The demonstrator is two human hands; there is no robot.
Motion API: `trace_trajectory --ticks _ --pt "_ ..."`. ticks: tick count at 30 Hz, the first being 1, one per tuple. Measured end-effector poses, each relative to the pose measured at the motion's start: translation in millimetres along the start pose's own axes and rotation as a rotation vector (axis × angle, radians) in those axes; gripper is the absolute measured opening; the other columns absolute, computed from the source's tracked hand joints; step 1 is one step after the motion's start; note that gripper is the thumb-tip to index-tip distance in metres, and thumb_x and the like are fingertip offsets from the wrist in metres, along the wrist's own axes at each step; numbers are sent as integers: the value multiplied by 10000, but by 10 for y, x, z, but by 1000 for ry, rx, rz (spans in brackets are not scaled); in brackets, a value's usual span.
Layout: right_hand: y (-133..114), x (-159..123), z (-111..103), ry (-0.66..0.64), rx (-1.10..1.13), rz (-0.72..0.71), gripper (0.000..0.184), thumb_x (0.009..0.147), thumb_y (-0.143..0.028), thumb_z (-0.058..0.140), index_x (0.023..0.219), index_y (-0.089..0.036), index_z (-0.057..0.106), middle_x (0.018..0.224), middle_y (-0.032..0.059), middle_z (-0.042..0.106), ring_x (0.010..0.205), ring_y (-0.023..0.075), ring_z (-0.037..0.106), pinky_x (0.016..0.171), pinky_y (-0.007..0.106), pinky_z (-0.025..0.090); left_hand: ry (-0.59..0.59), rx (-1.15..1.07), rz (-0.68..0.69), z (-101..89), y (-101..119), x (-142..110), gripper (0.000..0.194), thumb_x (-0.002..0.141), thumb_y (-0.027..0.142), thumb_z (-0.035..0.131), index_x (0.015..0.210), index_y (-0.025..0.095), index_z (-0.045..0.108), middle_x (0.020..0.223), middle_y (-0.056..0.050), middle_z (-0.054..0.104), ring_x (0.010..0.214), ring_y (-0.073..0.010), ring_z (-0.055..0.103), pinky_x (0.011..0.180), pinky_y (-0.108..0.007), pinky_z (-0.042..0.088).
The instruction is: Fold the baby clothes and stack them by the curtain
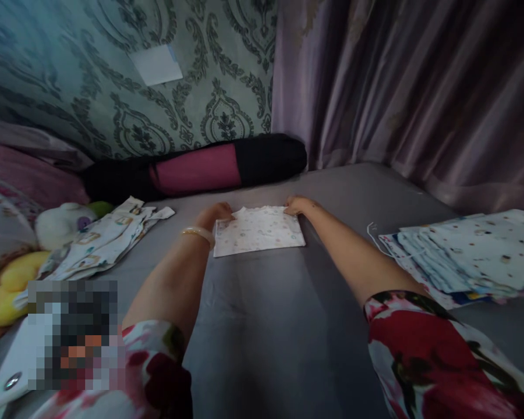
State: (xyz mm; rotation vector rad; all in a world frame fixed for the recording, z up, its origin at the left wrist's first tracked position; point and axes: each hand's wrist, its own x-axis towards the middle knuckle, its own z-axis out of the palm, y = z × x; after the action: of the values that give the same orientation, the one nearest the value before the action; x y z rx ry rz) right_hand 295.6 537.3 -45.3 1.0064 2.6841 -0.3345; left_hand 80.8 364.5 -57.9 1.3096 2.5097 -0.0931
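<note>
A small white printed garment [259, 231], folded to a flat rectangle, lies on the grey bed sheet [262, 326] in front of me. My left hand [218, 214] pinches its far left corner, with a pale bangle on that wrist. At the far right corner, my right hand [296, 206] grips the fabric between thumb and fingers. The garment's far edge between my hands looks uneven, like a neckline. Both arms reach forward in floral sleeves.
A stack of folded printed clothes [475, 253] lies on the right. Left are a loosely laid printed garment [109, 235], a white plush toy [61, 226] and a yellow one [15, 279]. A long black-and-maroon bolster [196, 166] lies along the wall; a curtain [353, 87] hangs at right.
</note>
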Motion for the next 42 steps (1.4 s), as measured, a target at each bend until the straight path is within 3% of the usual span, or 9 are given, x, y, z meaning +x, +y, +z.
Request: trace_trajectory --ticks 3,5,8,13,25,28,32,38,42 --pt "-24 -131 67 101 9 8 359 786 -161 632 1138 -134 696 1244 156 626 1158 282 556 926 358 430 -36 -12 -70 29 53 -114 354 745 316 649 1076 201 693 1083 -133 716 991 -270 652 863 -377 492" --pt "-41 -227 122 182 11 -2 419 826 -148 567 1241 -131 627 1375 160 527 1277 291 446 1002 402 372 69 12 -102 52 114 -215 336 772 320 619 1085 214 681 1138 -148 693 1095 -323 605 923 -476 447" --pt "-49 -363 183 307 -1 -58 395 864 -126 494 1244 -116 603 1356 159 537 1292 281 399 1025 422 318 185 52 -135 64 217 -383 279 784 269 593 1043 225 687 1150 -145 683 1190 -361 535 968 -545 375" --pt "-19 -556 163 400 -11 -129 310 884 -133 481 1156 -151 629 1213 116 639 1193 254 458 968 403 303 226 48 -133 -21 281 -633 260 797 243 557 1013 222 700 1137 -115 685 1194 -348 510 957 -502 359" --pt "-32 -999 -524 590 -27 -168 263 923 -263 536 1133 -221 688 1189 91 634 1151 290 453 922 399 295 540 24 -60 -645 251 -1198 303 838 343 529 1037 205 711 1119 -126 682 1160 -377 474 936 -495 315" --pt "-10 -1132 -602 671 -46 -218 259 940 -251 507 1124 -207 684 1164 95 628 1130 285 444 916 393 280 628 10 -33 -687 247 -1345 324 875 328 465 1081 207 683 1113 -117 677 1167 -355 454 948 -479 284" --pt "64 -1346 -437 723 -124 -338 252 950 -221 468 1089 -195 677 1130 98 620 1101 268 422 929 382 247 678 7 73 -454 205 -1528 317 897 313 429 1100 221 655 1063 -104 676 1144 -302 449 971 -452 251" --pt "222 -1730 132 663 -258 -530 239 944 -192 445 1024 -184 670 1069 93 624 1043 248 425 960 372 222 622 12 245 262 124 -1886 290 915 286 412 1075 256 652 1077 -89 689 1109 -268 464 1013 -464 220" --pt "286 -1902 438 594 -251 -600 269 933 -148 416 1038 -182 661 1075 93 624 1033 240 428 960 362 231 596 -13 307 563 132 -2128 301 890 228 431 1093 261 651 1111 -81 688 1109 -265 473 1025 -472 220"
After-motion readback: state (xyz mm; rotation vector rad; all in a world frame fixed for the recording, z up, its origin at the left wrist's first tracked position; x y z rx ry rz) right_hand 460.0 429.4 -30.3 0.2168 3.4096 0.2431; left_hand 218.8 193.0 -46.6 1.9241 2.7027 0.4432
